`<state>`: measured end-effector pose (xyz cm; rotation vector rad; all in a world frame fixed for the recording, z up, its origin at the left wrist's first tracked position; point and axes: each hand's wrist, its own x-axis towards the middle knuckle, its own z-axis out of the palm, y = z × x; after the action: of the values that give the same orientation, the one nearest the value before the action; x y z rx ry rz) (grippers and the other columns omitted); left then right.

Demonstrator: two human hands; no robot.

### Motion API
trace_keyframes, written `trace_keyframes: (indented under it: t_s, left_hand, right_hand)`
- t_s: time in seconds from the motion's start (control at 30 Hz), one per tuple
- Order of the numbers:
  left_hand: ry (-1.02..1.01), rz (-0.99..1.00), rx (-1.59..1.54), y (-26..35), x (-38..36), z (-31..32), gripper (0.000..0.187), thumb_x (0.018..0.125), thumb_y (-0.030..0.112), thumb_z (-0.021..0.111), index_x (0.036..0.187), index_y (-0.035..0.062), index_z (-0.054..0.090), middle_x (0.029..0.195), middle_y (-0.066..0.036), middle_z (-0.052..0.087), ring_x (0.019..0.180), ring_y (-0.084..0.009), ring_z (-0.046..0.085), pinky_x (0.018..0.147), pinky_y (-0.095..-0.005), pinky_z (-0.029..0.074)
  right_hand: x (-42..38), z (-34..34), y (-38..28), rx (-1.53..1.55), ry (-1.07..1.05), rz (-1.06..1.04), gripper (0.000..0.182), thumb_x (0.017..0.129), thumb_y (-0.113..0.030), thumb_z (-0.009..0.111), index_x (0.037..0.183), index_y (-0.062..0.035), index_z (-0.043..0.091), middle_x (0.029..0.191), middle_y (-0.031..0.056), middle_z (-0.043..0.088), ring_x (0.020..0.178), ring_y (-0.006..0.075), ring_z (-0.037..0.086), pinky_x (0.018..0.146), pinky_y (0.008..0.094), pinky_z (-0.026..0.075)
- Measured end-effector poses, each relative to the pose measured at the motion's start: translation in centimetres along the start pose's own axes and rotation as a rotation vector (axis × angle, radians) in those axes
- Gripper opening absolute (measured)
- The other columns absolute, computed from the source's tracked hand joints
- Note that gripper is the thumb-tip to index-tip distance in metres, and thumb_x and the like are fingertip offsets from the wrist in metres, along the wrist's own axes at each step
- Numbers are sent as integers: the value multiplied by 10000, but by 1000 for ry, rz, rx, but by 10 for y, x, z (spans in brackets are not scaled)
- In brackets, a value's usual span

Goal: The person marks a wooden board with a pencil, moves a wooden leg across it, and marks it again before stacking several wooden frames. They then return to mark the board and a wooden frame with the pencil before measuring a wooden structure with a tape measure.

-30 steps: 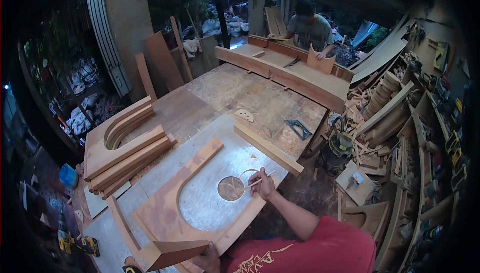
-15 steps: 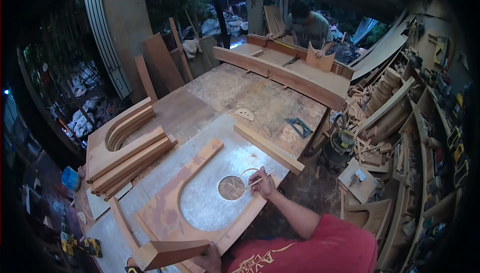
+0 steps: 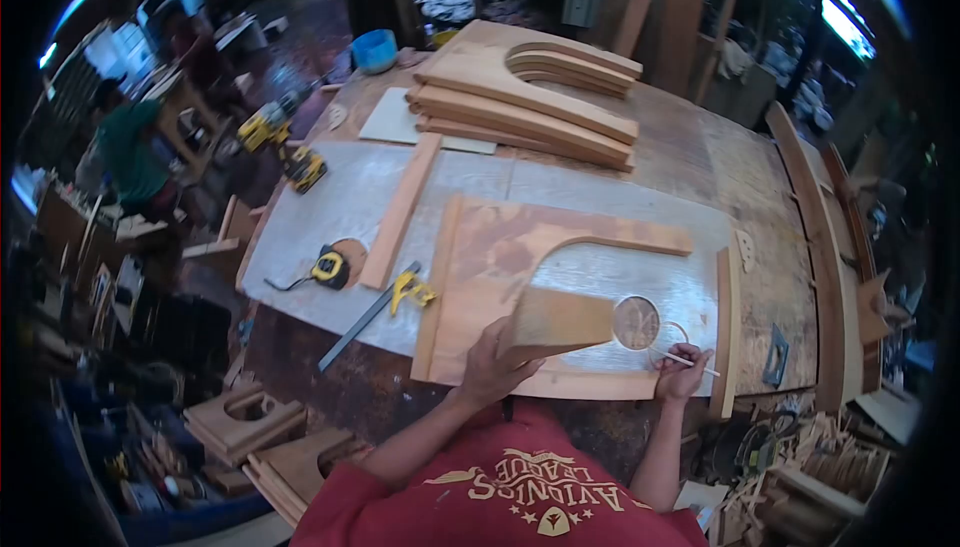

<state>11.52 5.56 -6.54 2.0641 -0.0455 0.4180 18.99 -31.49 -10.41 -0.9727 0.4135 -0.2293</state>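
Note:
My left hand (image 3: 492,363) is closed around a wooden board piece (image 3: 565,319), held raised and tilted over the near side of a U-shaped wooden panel (image 3: 490,257). In my right hand (image 3: 682,379), at the panel's near edge, is a slim, light pencil (image 3: 692,360). By those fingertips is a thin ring-like outline, close to the round hole (image 3: 636,323) in the shiny grey sheet (image 3: 585,272). Along the panel's right side lies a wooden strip (image 3: 725,332).
Left of the panel are a yellow clamp (image 3: 408,292), a tape measure (image 3: 328,267), a wooden strip (image 3: 402,209) and cordless drills (image 3: 305,167). Curved wooden panels (image 3: 520,112) are stacked at the back. A square tool (image 3: 776,355) lies right. Other people work far left.
My view has swung to the left, bringing the clamp and tape measure into sight. The board piece in my left hand now shows over the panel. My right hand still holds the pencil.

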Motion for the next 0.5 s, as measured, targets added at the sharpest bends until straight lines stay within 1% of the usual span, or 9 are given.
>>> trace_keyframes:
  t_s: [0.03,0.1,0.17,0.23,0.27,0.37,0.4,0.47,0.5]
  left_hand:
    - [-24,-69,-137,14,5,-2,795,763,235,899,1375,16,441,1146,-223,659,1015,-369,687,920,-447,545]
    - [-32,-179,-163,19,2,-4,808,751,186,887,1395,4,435,1185,-191,648,1118,-308,657,965,-419,530]
    - [-6,-183,-142,15,4,-28,808,755,180,870,1409,-1,431,1216,-185,631,1147,-303,635,984,-422,512]
    - [68,-153,-84,-9,13,-67,786,772,194,846,1413,-11,441,1275,-200,599,1195,-324,599,1025,-439,475]
    - [109,-136,-68,-24,24,-85,775,781,200,835,1415,-16,445,1304,-208,583,1219,-334,582,1046,-448,457]
    - [239,-103,-52,-72,73,-138,746,807,220,799,1421,-32,460,1392,-232,536,1292,-365,528,1107,-474,402]
    - [243,-121,28,-84,86,-152,738,815,227,787,1424,-38,465,1421,-239,520,1316,-375,510,1128,-483,383]
    - [231,-309,718,-66,102,-187,786,788,321,859,1381,-83,539,1232,-285,643,1120,-358,636,995,-430,499]
    - [173,-291,532,-116,109,-211,887,787,369,852,1426,-108,461,1300,-311,596,1170,-388,597,1040,-430,466]
  right_hand:
    - [-1,5,-6,-4,11,4,575,1047,-617,361,920,-117,614,773,58,596,608,188,558,520,383,530]
    - [-3,3,-13,-18,12,13,576,1050,-614,356,920,-116,614,767,58,594,602,184,551,521,378,523]
    - [0,2,-9,-27,0,-5,575,1051,-612,354,918,-116,613,762,58,590,599,183,549,524,379,523]
    - [25,-28,21,-64,58,-6,563,1058,-596,346,917,-117,607,762,58,593,611,203,583,518,383,551]
    - [15,-18,20,-176,74,-85,576,1050,-609,350,920,-109,603,760,63,596,612,213,603,508,401,559]
    - [10,-1,6,8,10,2,665,1065,-599,299,889,-60,646,767,118,638,581,225,610,509,418,564]
    - [9,2,4,11,-2,-34,683,1064,-604,300,912,-30,639,786,126,637,597,229,616,533,410,571]
    - [0,5,2,14,-7,-64,694,1065,-606,295,920,-16,633,807,136,640,609,231,621,551,403,575]
    - [0,7,2,11,-19,-72,699,1065,-606,293,924,-9,629,818,141,642,615,232,624,559,399,577]
